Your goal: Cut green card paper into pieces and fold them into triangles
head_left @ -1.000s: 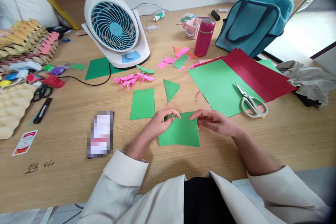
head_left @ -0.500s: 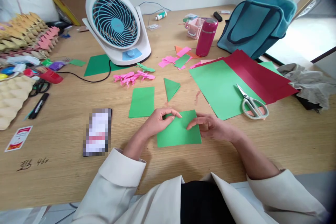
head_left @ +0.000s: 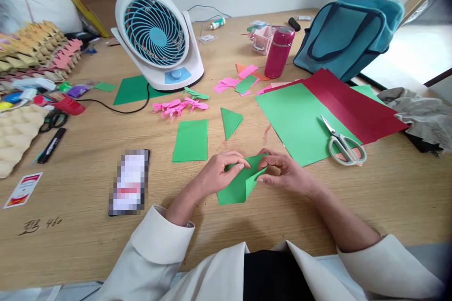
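A sheet of green paper (head_left: 233, 188) lies on the table in front of me, its right side curled up and over. My right hand (head_left: 282, 171) pinches that raised edge between thumb and fingers. Over the sheet's upper left part rests my left hand (head_left: 226, 171), fingers bent and thumb close to the index finger, touching the paper. Beyond the hands are a stack of green rectangles (head_left: 190, 141) and a folded green triangle (head_left: 231, 122). To the right, white-handled scissors (head_left: 342, 143) lie on a larger light green sheet (head_left: 293, 117).
A white fan (head_left: 158, 37) stands at the back left, with pink paper pieces (head_left: 180, 107) before it. Left of my arm lies a phone (head_left: 130, 182). Toward the back right are a magenta bottle (head_left: 278, 54), a teal bag (head_left: 348, 37) and dark red sheets (head_left: 349, 103).
The green sheet was flat; its right side is now lifted and bent leftward by my right hand. My left hand has shifted slightly right over the paper.
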Motion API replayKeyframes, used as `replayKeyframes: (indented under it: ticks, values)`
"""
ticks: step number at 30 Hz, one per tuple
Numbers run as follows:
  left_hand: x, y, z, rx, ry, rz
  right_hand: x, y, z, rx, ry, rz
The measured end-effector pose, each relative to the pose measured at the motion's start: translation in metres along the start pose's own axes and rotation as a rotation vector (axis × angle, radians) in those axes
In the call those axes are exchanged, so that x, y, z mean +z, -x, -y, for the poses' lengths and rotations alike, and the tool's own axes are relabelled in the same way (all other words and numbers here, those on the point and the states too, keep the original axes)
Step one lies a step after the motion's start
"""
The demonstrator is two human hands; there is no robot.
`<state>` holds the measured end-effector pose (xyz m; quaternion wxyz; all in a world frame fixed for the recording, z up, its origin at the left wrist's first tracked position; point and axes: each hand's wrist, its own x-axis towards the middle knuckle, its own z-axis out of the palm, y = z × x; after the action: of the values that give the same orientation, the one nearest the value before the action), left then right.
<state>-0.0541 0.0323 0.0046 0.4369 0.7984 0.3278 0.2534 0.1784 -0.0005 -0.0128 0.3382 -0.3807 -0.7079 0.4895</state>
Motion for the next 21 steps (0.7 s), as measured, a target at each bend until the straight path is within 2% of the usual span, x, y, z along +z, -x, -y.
replayKeyframes:
  ticks: [3, 7, 12, 21]
  values:
    - [0.001, 0.001, -0.004, 0.012, 0.022, -0.001, 0.004, -0.002, 0.0, 0.034, -0.004, -0.066]
    - [0.008, 0.001, -0.004, 0.013, -0.021, -0.072, 0.007, -0.003, 0.0, 0.057, -0.017, -0.115]
    - [0.012, 0.0, -0.002, -0.013, -0.012, -0.092, 0.0, -0.001, 0.001, 0.114, -0.093, -0.11]
    - [0.006, 0.0, -0.001, -0.015, -0.03, -0.166, -0.01, 0.002, -0.002, 0.132, 0.026, -0.147]
